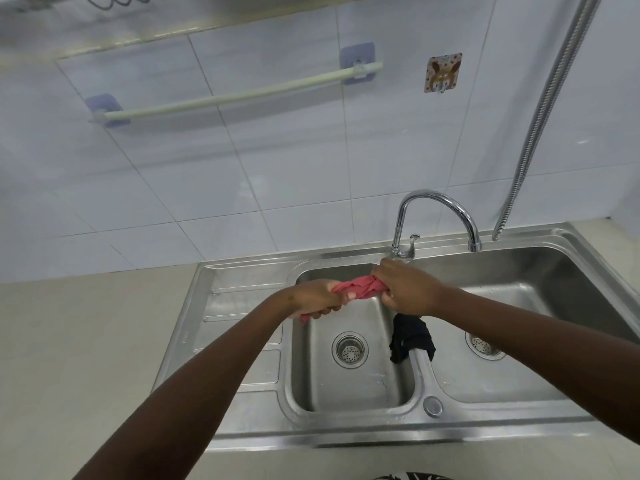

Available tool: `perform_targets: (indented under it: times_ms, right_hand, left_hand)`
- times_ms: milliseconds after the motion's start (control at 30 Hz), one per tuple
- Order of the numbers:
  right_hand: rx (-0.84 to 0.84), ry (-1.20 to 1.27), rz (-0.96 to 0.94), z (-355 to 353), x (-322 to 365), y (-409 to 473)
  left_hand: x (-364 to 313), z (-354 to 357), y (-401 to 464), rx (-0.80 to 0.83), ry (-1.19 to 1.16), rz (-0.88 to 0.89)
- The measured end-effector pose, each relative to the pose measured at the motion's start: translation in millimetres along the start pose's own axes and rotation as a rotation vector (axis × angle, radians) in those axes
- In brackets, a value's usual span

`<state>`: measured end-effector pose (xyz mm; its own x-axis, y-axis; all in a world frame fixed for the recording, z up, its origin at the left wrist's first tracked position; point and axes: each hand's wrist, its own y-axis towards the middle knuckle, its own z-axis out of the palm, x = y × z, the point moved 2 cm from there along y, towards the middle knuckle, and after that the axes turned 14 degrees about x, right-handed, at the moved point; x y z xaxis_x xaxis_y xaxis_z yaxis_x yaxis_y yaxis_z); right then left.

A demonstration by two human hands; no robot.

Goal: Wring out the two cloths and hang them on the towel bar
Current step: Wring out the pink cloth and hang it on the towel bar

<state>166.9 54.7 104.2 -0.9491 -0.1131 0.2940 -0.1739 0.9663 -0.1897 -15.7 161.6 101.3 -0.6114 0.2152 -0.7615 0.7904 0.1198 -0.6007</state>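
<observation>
A red cloth (360,289) is twisted into a tight roll above the left basin of the steel double sink (242,275). My left hand (317,299) grips its left end and my right hand (407,289) grips its right end. A dark cloth (412,337) lies draped over the divider between the two basins, just below my right hand. The pale towel bar (235,97) is fixed to the tiled wall at upper left, with nothing on it.
A chrome tap (436,216) arches over the right basin behind my hands. A metal hose (543,109) runs down the wall at right. A small hook sticker (442,72) sits right of the bar. A beige counter (86,341) lies left of the sink.
</observation>
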Motion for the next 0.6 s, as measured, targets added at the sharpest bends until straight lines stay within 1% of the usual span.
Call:
perform_targets:
  times_ms: [67, 133, 267, 433, 500, 533, 600]
  right_hand:
    - [0.037, -0.012, 0.037, 1.7, 0.5, 0.5]
    - [0.076, 0.010, 0.085, 2.3, 0.4, 3.3]
    - [0.186, 0.089, 0.119, -4.7, 1.9, 7.5]
    - [0.305, 0.390, 0.167, -7.7, 5.7, 12.1]
    - [0.295, 0.501, 0.171, -8.9, 2.3, 8.7]
    - [0.274, 0.511, 0.158, -8.8, 0.0, 7.3]
    - [0.189, 0.465, 0.127, -8.0, -5.4, 2.3]
  left_hand:
    - [0.6, -1.2, 1.3, -0.104, 0.255, 0.006]
    - [2.1, 0.4, 2.6, -0.186, 0.445, 0.015]
    - [0.1, 8.4, 2.0, -0.397, 0.678, 0.039]
    - [0.5, 15.4, -2.9, -0.656, 0.913, 0.087]
    - [-2.0, 16.4, -2.1, -0.682, 0.906, 0.098]
    - [-4.0, 15.5, -1.6, -0.653, 0.879, 0.087]
    - [-10.2, 15.7, 2.2, -0.536, 0.770, 0.059]
